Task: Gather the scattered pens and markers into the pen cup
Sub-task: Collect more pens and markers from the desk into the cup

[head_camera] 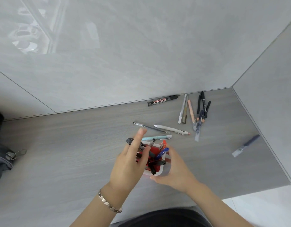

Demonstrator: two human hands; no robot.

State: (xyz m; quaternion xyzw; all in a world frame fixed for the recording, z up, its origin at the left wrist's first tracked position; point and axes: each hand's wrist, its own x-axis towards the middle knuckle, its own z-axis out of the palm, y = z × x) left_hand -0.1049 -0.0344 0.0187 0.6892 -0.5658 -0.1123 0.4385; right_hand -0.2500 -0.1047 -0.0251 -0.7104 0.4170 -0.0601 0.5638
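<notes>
Head view: pen cup point(159, 172) holds several pens; right hand point(176, 174) fingers grasp cup, left hand point(130, 163) fingers released.

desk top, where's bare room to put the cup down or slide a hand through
Widest free patch: the desk between the grey bag and the left hand. A narrower strip lies along the back wall, left of the whiteboard marker. Crowded: the pen cluster at the back right corner, and the loose pens just behind the pen cup, which the right hand holds.
</notes>
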